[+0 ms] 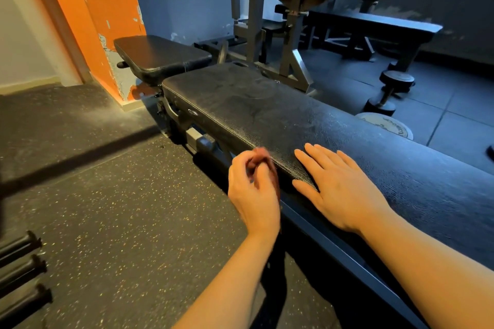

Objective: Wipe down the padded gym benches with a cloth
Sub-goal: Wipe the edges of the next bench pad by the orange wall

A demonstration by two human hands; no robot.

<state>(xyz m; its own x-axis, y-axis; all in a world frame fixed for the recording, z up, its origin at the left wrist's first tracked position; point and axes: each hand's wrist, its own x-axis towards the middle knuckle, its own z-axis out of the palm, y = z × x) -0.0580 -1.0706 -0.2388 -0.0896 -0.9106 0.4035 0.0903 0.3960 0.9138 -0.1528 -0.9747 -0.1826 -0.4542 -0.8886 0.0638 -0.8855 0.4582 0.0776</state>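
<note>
A long black padded bench (267,107) runs from the lower right toward the middle, its surface dusty and smudged. Its separate seat pad (160,55) lies beyond it near the orange pillar. My right hand (339,187) rests flat on the near edge of the long pad, fingers straight and spread. My left hand (254,181) hovers just off the pad's front edge, blurred, with its fingers curled toward the thumb. I see nothing plainly held in it. No cloth is in view.
An orange pillar (93,8) stands at the back left. A grey rack (280,21) and a second flat bench (374,24) are behind. A dumbbell (393,91) and a weight plate (387,125) lie on the floor at right. Black bars (21,270) lie at lower left.
</note>
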